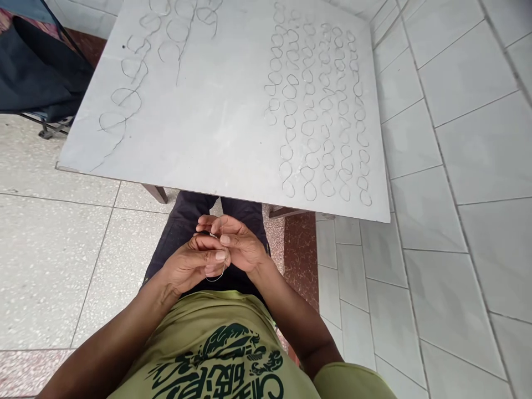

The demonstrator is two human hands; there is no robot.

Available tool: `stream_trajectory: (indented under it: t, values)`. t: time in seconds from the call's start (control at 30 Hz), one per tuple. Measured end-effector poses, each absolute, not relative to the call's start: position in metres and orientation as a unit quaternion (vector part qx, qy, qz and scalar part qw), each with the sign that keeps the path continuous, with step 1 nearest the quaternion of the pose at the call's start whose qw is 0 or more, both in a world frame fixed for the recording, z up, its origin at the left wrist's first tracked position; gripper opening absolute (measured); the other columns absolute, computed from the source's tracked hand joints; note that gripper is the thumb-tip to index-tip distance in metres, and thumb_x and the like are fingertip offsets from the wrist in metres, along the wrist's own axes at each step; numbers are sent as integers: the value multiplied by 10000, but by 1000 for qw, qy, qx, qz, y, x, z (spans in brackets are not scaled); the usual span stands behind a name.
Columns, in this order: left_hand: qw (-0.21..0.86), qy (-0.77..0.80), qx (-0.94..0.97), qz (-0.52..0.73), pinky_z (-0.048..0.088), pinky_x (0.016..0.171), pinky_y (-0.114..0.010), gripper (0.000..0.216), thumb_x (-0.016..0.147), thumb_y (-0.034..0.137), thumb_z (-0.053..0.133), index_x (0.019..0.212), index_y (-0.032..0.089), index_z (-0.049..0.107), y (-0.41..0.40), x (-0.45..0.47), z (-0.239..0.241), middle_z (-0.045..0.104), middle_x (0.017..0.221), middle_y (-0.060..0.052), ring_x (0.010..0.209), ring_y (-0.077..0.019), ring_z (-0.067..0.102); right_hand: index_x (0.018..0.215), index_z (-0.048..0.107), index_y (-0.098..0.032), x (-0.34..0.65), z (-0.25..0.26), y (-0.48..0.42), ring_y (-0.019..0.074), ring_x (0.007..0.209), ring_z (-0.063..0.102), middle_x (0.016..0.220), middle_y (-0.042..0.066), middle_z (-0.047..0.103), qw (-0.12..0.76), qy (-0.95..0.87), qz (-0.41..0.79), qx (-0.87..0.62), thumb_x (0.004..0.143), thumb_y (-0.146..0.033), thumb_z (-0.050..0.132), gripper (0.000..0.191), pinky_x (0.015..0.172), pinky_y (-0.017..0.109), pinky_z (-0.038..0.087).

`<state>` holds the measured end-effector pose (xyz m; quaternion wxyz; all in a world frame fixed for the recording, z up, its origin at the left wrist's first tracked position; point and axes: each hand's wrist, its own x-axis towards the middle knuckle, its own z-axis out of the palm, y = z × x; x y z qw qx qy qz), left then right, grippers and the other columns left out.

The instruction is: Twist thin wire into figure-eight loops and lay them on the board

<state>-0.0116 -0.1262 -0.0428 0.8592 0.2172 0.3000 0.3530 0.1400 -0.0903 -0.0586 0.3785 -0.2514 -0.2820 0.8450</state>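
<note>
- Apparently, a thin wire (215,280) is being shaped between the fingers, just below the middle of the frame; a curved end of it hangs under the hands, and whether its bend is complete cannot be told.
- As a judgement, the next move calls for one steady pinch while the other fingertips guide the bend.
- The left hand (189,263) comes in from the lower left, its thumb laid along the bent forefinger, pinching the wire.
- The right hand (245,249) reaches in from the lower right, thumb pointing left, its fingers curled behind; it seems to grip the wire too, touching the left hand.
- Both forearms angle inward above the dark trousers (166,249).
- Beyond, the white table (220,127) bears looped strands (326,103) at upper right and curlier lengths (141,100) at upper left.
</note>
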Motion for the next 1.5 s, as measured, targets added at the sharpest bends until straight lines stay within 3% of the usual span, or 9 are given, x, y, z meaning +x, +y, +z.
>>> stream_trajectory:
  t: [0.23, 0.37, 0.67, 0.77, 0.87, 1.0, 1.13, 1.27, 1.5]
  values:
    - [882, 242, 164, 370, 218, 507, -275, 249, 812, 338, 841, 656, 175, 735, -138, -3, -36, 378, 531, 26, 516, -87, 314, 768, 678, -252, 133, -58, -90, 182, 836, 645, 821, 0, 636, 485, -326, 766, -268, 760, -403, 877, 251, 893, 414, 565]
    - [891, 233, 128, 368, 197, 503, -269, 202, 804, 310, 851, 692, 172, 754, -148, 0, -27, 379, 581, 26, 527, -78, 325, 763, 691, -254, 134, -56, -89, 187, 789, 644, 818, 11, 661, 514, -377, 694, -335, 767, -400, 868, 230, 813, 401, 569]
    - [875, 245, 102, 405, 196, 487, -227, 134, 808, 247, 846, 742, 152, 778, -149, -2, -18, 495, 670, 9, 517, -37, 315, 804, 752, -247, 140, -52, -85, 222, 892, 695, 879, 39, 741, 589, -461, 513, -421, 831, -372, 835, 153, 862, 422, 586]
    - [877, 234, 114, 404, 202, 488, -228, 115, 821, 230, 832, 755, 151, 779, -148, -5, -20, 472, 644, 16, 524, -45, 331, 887, 766, -229, 146, -53, -80, 230, 903, 701, 935, 71, 747, 586, -415, 582, -381, 901, -551, 730, 325, 867, 426, 589]
    - [882, 222, 134, 394, 218, 498, -236, 105, 841, 225, 813, 775, 150, 782, -146, -8, -25, 456, 629, 19, 534, -57, 345, 1045, 782, -217, 154, -54, -77, 263, 1010, 697, 1090, 115, 743, 499, -420, 702, -286, 853, -662, 733, 487, 913, 441, 578]
    - [884, 216, 154, 386, 237, 515, -244, 158, 871, 243, 789, 747, 146, 769, -145, -9, -34, 396, 562, 33, 539, -75, 341, 948, 800, -209, 157, -57, -79, 241, 1032, 675, 1089, 98, 720, 387, -453, 775, -212, 791, -444, 876, 293, 938, 405, 565]
    - [880, 228, 147, 389, 230, 503, -236, 171, 857, 240, 801, 728, 136, 760, -144, -7, -37, 394, 543, 36, 522, -70, 318, 803, 773, -204, 152, -63, -85, 204, 951, 678, 1044, 76, 714, 396, -434, 778, -223, 821, -372, 865, 192, 833, 356, 587]
    - [874, 244, 113, 405, 243, 499, -212, 161, 844, 219, 811, 738, 120, 740, -144, -6, -32, 406, 568, 40, 517, -54, 298, 845, 790, -238, 149, -59, -88, 187, 911, 698, 970, 45, 743, 488, -506, 663, -257, 862, -233, 838, 51, 831, 364, 585]
    - [865, 250, 90, 426, 247, 485, -192, 245, 817, 207, 829, 648, 119, 675, -139, -6, -23, 387, 573, 43, 515, -50, 278, 921, 801, -261, 149, -43, -87, 223, 924, 736, 961, 43, 797, 556, -632, 429, -327, 903, -201, 796, 63, 845, 442, 618]
